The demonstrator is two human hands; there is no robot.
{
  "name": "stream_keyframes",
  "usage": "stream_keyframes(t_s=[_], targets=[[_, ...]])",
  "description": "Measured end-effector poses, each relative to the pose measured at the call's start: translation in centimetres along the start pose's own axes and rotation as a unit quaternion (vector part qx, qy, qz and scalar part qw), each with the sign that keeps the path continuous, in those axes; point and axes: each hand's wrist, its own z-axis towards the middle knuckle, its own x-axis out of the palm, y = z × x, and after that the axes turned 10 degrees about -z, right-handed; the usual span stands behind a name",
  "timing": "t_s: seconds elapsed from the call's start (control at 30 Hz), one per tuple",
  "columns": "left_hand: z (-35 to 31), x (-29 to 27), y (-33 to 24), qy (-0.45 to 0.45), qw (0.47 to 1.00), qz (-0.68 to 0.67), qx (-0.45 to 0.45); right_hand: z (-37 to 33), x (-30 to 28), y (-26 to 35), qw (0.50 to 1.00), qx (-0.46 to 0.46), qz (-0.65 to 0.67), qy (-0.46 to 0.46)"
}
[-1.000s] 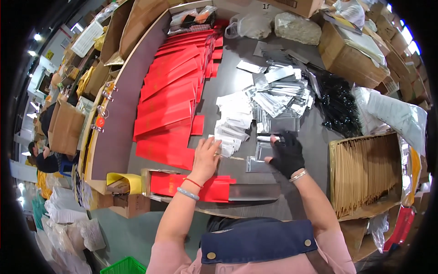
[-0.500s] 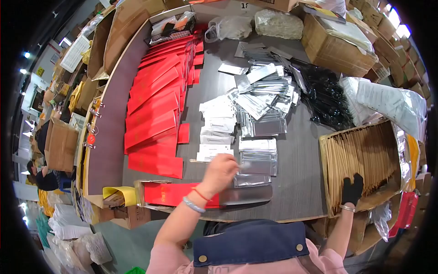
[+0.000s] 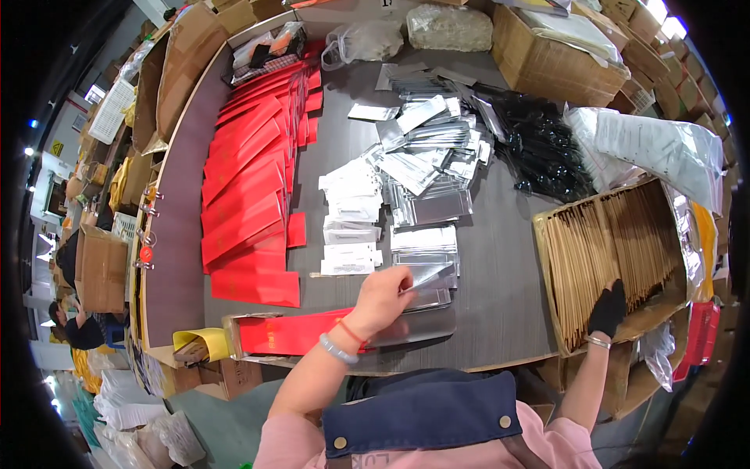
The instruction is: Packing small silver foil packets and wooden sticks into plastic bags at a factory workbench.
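Note:
My bare left hand (image 3: 381,300), with a red string and a pale bangle at its wrist, pinches the edge of a silvery flat packet (image 3: 432,274). The packet tilts up above a column of similar silvery packets (image 3: 426,238). Beneath that hand lie a long red sleeve (image 3: 293,332) and a dark, shiny flat strip (image 3: 422,328). My right hand (image 3: 607,309), in a black glove, rests against tightly packed thin brown slats (image 3: 582,258) in an open carton (image 3: 551,262). Its fingers are stretched along them; the fingertips are partly lost against the slats.
Overlapping red sleeves (image 3: 246,195) line the table's left side. White packets (image 3: 351,227) sit beside a heap of silvery packets (image 3: 437,141). Glossy black pieces (image 3: 543,148) lie right of the heap. Plastic bags (image 3: 363,41) and a cardboard box (image 3: 555,62) stand at the back.
My left hand has moved slightly right and lifted a silvery packet by its edge. My gloved right hand has shifted a little over the brown slats. The whole view has moved slightly.

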Motion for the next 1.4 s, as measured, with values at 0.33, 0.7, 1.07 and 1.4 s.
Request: stream_keyframes(t_s=[0.33,0.7,1.07,1.4], targets=[[-9.6,-2.3,0.6,-0.065,0.991,0.111,0.032,-7.8,-7.5,19.7,0.811,-0.435,0.288,0.265],[-9.0,-0.4,0.8,-0.045,0.982,0.171,0.073,-12.8,-5.4,27.7,0.741,-0.512,0.370,0.228],[-7.7,-0.1,1.5,-0.054,0.984,0.155,0.074,-13.4,-6.8,28.8,0.799,-0.425,0.384,0.181],[-6.0,-1.2,0.0,0.080,0.956,0.260,0.110,-11.6,-7.9,29.5,0.812,-0.488,0.263,0.184]])
